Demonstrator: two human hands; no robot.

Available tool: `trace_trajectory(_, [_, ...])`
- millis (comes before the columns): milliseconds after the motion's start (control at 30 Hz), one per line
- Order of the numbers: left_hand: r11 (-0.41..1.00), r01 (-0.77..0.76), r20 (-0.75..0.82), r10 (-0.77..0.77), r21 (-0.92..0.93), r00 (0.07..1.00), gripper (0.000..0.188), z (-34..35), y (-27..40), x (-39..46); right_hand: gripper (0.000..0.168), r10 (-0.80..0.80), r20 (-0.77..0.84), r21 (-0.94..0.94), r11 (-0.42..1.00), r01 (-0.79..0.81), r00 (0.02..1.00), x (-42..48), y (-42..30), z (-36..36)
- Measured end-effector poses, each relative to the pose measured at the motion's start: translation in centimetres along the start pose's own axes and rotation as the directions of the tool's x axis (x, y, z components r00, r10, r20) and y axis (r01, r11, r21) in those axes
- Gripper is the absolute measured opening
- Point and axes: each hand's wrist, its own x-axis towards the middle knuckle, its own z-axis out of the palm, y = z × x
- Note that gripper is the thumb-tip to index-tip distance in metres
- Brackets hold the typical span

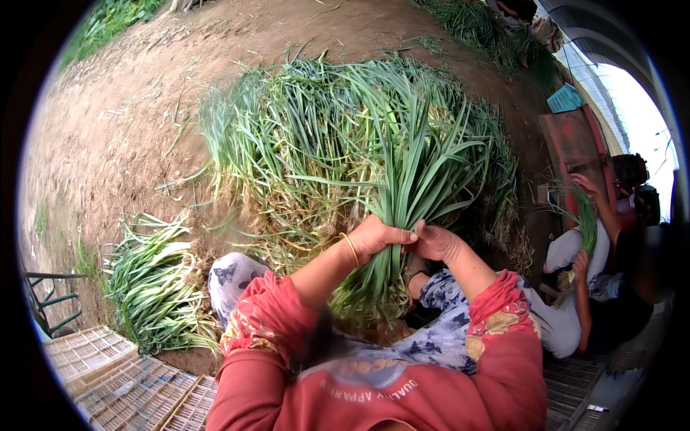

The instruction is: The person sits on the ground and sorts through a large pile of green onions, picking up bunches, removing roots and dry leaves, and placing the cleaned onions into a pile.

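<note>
A bunch of long, flat-leaved green allium stalks stands before me, its leaf tips fanning out away from my body. My left hand, with a yellow bangle at the wrist, is closed around the bunch near its middle. From the other side my right hand also grips it, and the two thumbs nearly meet in front. The bunch's lower end hangs down between my knees, partly hidden by my forearms. Just beyond my hands lies a wide heap of the same greens, with pale roots towards me.
A smaller pile of greens lies on the bare soil at left. Slatted plastic crates sit at lower left. At right, a seated co-worker holds greens beside a red metal object and a blue basket.
</note>
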Motion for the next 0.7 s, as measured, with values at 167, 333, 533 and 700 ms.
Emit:
trace_trajectory(167, [0.979,0.196,0.114,-0.188,-0.062,0.976,0.026,1.2,-0.4,-0.3,0.1,-0.329,0.016,0.359,0.883,0.302,0.944,1.6,-2.2,2.2])
trace_trajectory(333, [0.978,0.206,0.17,-0.208,0.028,0.963,0.026,2.6,-1.0,-0.4,0.094,-0.628,0.103,0.41,0.733,0.542,0.771,2.4,-8.7,0.3])
trace_trajectory(533, [0.955,0.144,0.003,-0.15,0.261,0.989,0.025,2.0,-1.4,-0.3,0.09,-0.673,0.118,0.148,0.739,0.657,0.731,-1.7,-19.8,-2.8])
trace_trajectory(700, [0.844,0.127,-0.152,-0.055,0.521,0.987,0.019,0.0,-1.2,-0.2,0.011,-0.634,-0.534,-0.6,0.75,0.277,0.56,-2.1,-18.9,-3.7])
